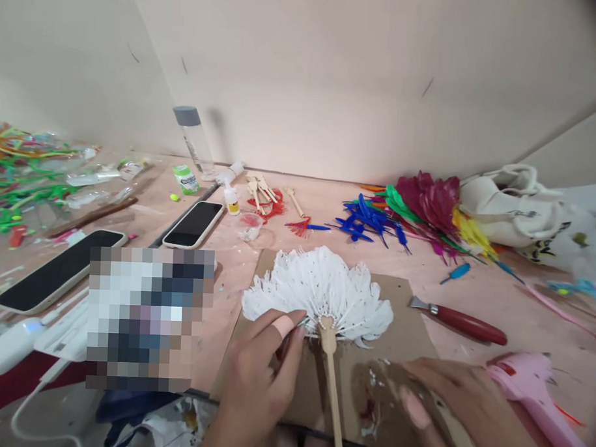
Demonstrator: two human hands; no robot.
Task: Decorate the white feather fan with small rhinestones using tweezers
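Note:
A white feather fan (pixel 320 283) lies on a piece of brown cardboard (pixel 398 292). Small white beads ring the top of its wooden handle (pixel 329 355), which points toward me. At the fan's lower left edge, my left hand (pixel 266 362) is closed in a pinch around something thin and dark, too hidden to name. My right hand (pixel 461 399), slightly blurred, is low over the cardboard's right side with fingers stretched and apart. A pale wooden piece shows beside its fingers, partly hidden. White and dark red scraps (pixel 373 389) lie between the handle and that hand.
Right of the cardboard are a red-handled knife (pixel 470 324) and a pink glue gun (pixel 531 381). Blue feathers (pixel 361 219) and other coloured feathers lie behind. To the left are two phones (pixel 194 223), a small glue bottle (pixel 231 198) and a tall clear bottle (pixel 196 142).

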